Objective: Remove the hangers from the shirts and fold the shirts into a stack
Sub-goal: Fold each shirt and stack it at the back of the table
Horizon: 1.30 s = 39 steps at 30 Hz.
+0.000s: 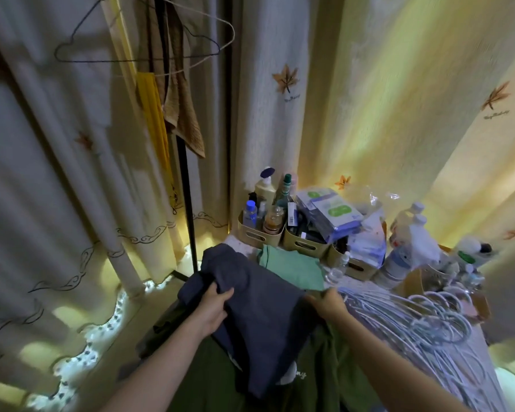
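A dark blue-grey shirt (256, 295) lies spread over a table, on top of a dark green shirt (315, 379) with white lettering. My left hand (213, 304) grips the blue shirt's left edge, fingers curled over the cloth. At the shirt's right edge, my right hand (329, 301) holds the fabric. A light green folded garment (292, 267) lies just behind the blue shirt. A heap of several white wire hangers (422, 319) sits to the right of my right hand.
Beige bins (262, 236) with bottles, packets and water bottles (405, 251) crowd the table's back. A black rack pole (188, 209) stands at left, with empty wire hangers (137, 52) and towels (185, 114) hanging above. Curtains surround the corner.
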{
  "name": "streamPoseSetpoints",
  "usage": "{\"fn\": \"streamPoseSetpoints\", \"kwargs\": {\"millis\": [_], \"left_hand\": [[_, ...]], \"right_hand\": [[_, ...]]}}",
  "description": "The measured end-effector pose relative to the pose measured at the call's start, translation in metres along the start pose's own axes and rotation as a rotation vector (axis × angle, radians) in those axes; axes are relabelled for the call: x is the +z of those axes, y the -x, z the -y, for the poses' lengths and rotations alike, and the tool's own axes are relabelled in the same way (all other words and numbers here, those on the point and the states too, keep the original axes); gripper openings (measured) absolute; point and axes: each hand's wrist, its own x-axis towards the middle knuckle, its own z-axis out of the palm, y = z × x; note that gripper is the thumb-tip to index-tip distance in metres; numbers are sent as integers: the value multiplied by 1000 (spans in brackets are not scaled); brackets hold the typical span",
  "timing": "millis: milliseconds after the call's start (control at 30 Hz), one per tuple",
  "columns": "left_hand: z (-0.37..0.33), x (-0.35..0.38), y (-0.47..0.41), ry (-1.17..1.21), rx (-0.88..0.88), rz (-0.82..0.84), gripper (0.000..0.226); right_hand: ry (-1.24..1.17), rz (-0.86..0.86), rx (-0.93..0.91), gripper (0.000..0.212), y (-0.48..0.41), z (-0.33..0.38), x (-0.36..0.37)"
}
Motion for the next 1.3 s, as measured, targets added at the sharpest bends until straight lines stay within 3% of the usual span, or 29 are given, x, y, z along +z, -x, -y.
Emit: {"fn": "streamPoseSetpoints", "kwargs": {"millis": [133, 233, 300, 367, 433, 467, 533, 633, 700, 833, 900, 967, 1067, 1133, 1200, 1300], "left_hand": [[-3, 2, -10, -95, -16, 122, 51], [1, -13, -15, -339, -78, 25, 57], [-1, -18, -15, -478, -67, -114, 64], [-8, -14, -10, -782, 194, -334, 59], [-17, -6, -4, -1163, 607, -463, 48], [-22, 1, 0, -1268, 782, -415, 43], [-25, 15, 4, -1435, 877, -119, 39], [-16, 27, -2, -1711, 716, 292, 52], [-8, 33, -2, -1790, 600, 385, 52], [17, 45, 14, -1731, 632, 423, 55], [37, 55, 28, -1628, 634, 486, 60], [60, 62, 40, -1524, 514, 595, 63], [82, 62, 48, -1332, 111, 778, 60], [80, 59, 46, -1146, -89, 717, 50], [68, 60, 43, -871, -188, 526, 40], [37, 61, 31, -504, -227, 350, 53]], "right_hand": [[-161, -181, 303, 83, 9, -16, 13], [-560, -92, 335, 76, 20, -19, 29], [-705, -88, 398, 84, 29, -21, 38], [-670, -59, 437, 68, 35, -26, 49], [-755, 59, 468, 46, 43, -27, 61], [-831, 127, 491, 42, 47, -28, 66], [-1005, 176, 496, 40, 50, -28, 74], [-1226, 124, 365, 43, 56, -20, 64], [-1232, 55, 233, 44, 59, -17, 45], [-1044, -20, -7, 40, 79, -19, -9], [-996, -50, -23, 42, 94, -35, -32], [-983, -94, 21, 46, 111, -54, -47], [-923, -65, 102, 46, 128, -74, -48], [-890, -32, 113, 47, 129, -72, -38], [-849, -50, 70, 49, 124, -56, -26], [-767, 8, 25, 70, 113, -18, -7]]}}
